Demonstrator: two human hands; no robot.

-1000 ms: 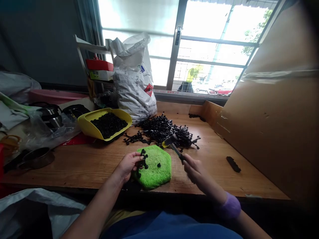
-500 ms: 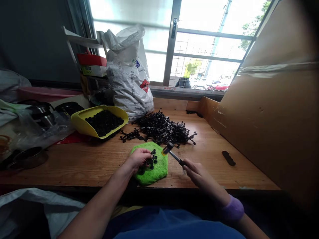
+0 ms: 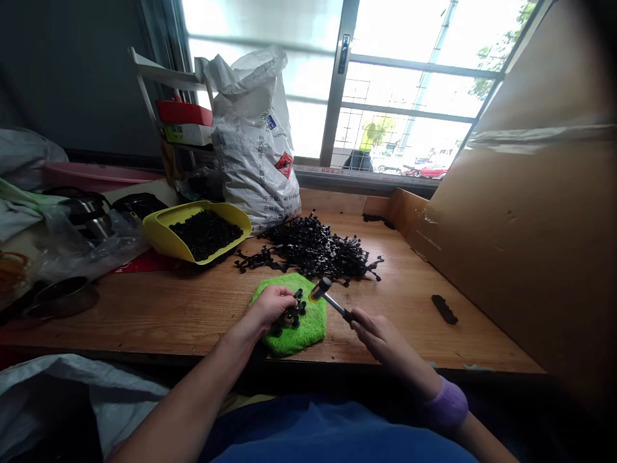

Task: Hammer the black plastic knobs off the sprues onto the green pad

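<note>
On a fuzzy green hexagonal pad (image 3: 312, 328), my left hand (image 3: 271, 305) pinches a branched cluster of small black moulded parts (image 3: 295, 316) with round ends. My right hand (image 3: 373, 331) is wrapped round the handle of a small mallet (image 3: 337, 305) with a black face and a yellow face. The mallet's head is just right of the cluster, its yellow face toward the pad; a gap shows between head and cluster. Beyond the pad lies a big heap of similar black clusters (image 3: 318, 247).
A yellow scoop-shaped tray (image 3: 161, 235) full of small black pieces stands at the left. Behind it is a white woven sack (image 3: 250, 148). A metal cup (image 3: 67, 297) sits far left. Cardboard (image 3: 520, 212) walls the right side, near a dark strip (image 3: 444, 309) on the table.
The mallet's head has shifted slightly left, nearer the cluster. My left hand keeps its hold on the cluster. The whole view has moved a little.
</note>
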